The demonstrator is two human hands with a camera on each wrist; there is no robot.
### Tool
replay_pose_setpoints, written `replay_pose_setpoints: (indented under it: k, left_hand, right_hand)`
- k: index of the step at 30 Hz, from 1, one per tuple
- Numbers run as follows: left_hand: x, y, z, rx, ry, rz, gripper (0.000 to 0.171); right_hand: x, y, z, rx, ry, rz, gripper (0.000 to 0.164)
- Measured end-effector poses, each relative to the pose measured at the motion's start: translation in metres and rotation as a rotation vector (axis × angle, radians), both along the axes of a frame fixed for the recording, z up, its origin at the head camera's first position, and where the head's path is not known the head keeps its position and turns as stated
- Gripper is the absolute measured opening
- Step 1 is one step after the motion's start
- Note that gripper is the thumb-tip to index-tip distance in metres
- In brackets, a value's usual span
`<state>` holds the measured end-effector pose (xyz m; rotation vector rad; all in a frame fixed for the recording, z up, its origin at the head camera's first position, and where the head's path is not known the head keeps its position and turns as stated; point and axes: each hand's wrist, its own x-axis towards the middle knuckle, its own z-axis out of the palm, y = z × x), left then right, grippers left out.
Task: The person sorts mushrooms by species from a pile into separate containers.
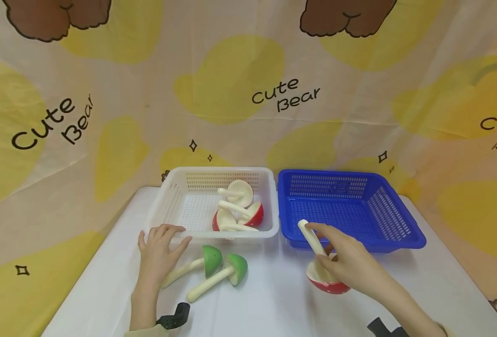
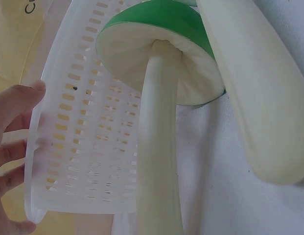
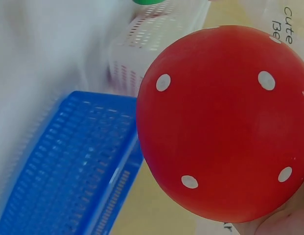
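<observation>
My right hand (image 1: 347,257) grips a toy mushroom by its cream stem (image 1: 310,236), in front of the blue basket. The mushroom tilts cap-down; its red, white-dotted cap (image 3: 225,122) fills much of the right wrist view. At the white basket's front left, my left hand (image 1: 157,252) holds the rim (image 2: 36,132), thumb outside and fingertips over the edge. Two green-capped mushrooms lie beside that hand, one cap (image 1: 212,260) nearer the basket and the other (image 1: 237,270) to its right. Inside the white basket (image 1: 269,201) are three mushrooms; red shows on two caps (image 1: 256,215).
A blue basket (image 1: 404,241) stands right of the white one, their sides close together. Both sit on a white-covered table (image 1: 273,309). Behind them hangs a yellow patterned cloth (image 1: 231,79) with printed words and bears.
</observation>
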<state>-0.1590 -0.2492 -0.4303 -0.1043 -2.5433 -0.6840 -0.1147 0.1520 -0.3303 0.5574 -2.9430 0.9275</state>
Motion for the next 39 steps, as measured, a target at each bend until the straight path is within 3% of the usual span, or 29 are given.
replay_pose_setpoints:
  k: [11,23,39]
  left_hand:
    - [0.001,0.0,0.0,0.003,-0.003,0.002,0.028]
    - [0.002,0.0,0.0,-0.001,0.027,0.005,0.028]
    - [0.0,0.0,0.0,0.0,0.028,-0.002,0.027]
  right_hand:
    - [-0.022,-0.031,0.02,-0.026,0.016,0.072,0.06]
    - [-0.057,-0.07,0.036,-0.072,0.014,0.156,0.06]
    - [-0.096,-0.132,0.044,-0.141,0.013,0.198,0.06]
